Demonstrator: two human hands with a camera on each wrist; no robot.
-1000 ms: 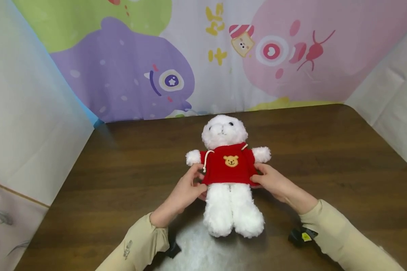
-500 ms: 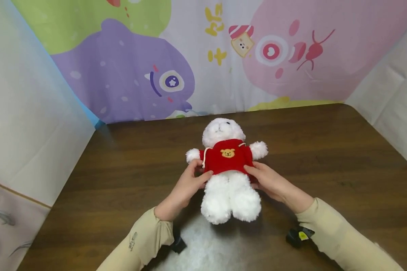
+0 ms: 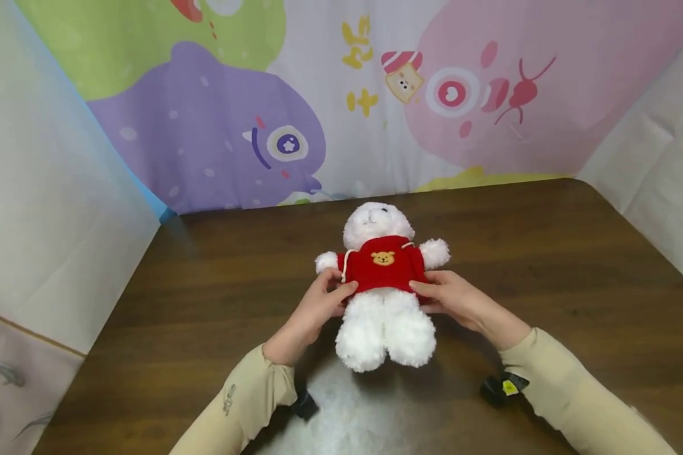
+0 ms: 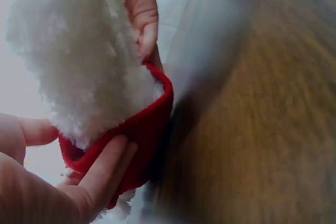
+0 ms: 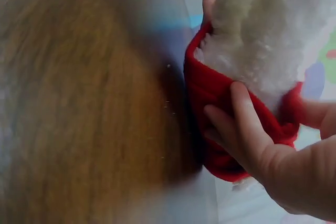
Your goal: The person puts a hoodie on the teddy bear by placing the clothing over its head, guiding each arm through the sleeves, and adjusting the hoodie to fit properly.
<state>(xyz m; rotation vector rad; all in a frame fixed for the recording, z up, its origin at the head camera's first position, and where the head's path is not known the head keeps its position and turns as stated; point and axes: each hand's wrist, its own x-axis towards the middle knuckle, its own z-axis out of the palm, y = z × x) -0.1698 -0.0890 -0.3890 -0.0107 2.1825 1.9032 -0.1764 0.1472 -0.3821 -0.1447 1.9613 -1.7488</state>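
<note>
A white plush bear point(image 3: 384, 328) in a red hoodie point(image 3: 381, 272) lies near the middle of the table, face up, its feet towards me. My left hand point(image 3: 314, 308) grips the hoodie's hem on the left side, thumb on the front. On the opposite side, my right hand point(image 3: 462, 302) holds the hem the same way. In the left wrist view, fingers point(image 4: 105, 169) lie along the underside of the red cloth. Seen from the right wrist, fingers point(image 5: 247, 116) press the back of the hoodie below the white fur. The legs look raised off the wood.
Brown wooden table point(image 3: 216, 316) surrounds the toy. A printed cartoon curtain point(image 3: 370, 139) stands behind the far edge, with pale panels at both sides. A black device point(image 3: 498, 388) with a yellow label is at the right sleeve.
The bear's lower body has tipped up and its feet have shifted away from me; the head leans farther back. Both thumbs have come onto the hoodie's front at the hem.
</note>
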